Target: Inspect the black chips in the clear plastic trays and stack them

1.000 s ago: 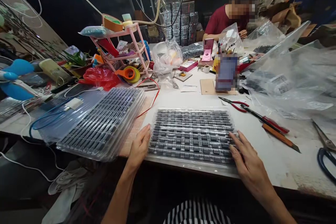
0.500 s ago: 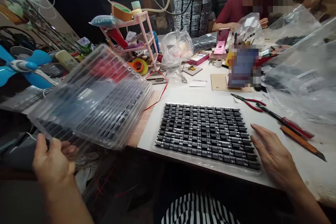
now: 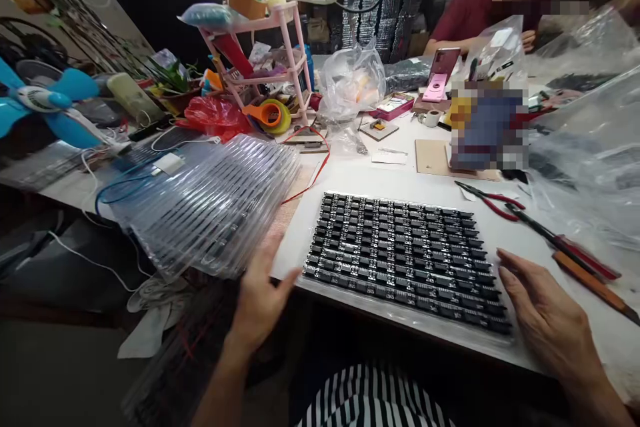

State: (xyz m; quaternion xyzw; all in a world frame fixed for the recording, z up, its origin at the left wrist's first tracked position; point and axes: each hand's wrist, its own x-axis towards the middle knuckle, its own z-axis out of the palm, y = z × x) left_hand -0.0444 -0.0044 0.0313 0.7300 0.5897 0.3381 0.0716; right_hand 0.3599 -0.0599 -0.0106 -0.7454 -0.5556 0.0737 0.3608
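A clear plastic tray (image 3: 395, 315) lies on the white work surface in front of me, filled with rows of small black circuit modules (image 3: 400, 253). My left hand (image 3: 260, 300) is at the tray's near left corner, thumb and fingers apart, the fingers slightly blurred. Whether its thumb touches the tray I cannot tell. Beside the tray's right edge rests my right hand (image 3: 550, 310), fingers stretched out and holding nothing. To the left is a stack of clear ribbed plastic trays (image 3: 210, 200), with a white plug and blue cable around its far left part.
Pliers (image 3: 490, 200), a second red-handled tool (image 3: 565, 240) and an orange cutter (image 3: 595, 287) lie on the right. Behind stand a pink rack (image 3: 295, 60), a plastic bag (image 3: 353, 80) and a phone (image 3: 443, 70). A blue fan (image 3: 43, 100) is far left. A person (image 3: 465, 13) sits across.
The clear tray that was tilted up by my left hand is down on the left stack. That hand has moved right to the filled tray. My right hand stays beside it.
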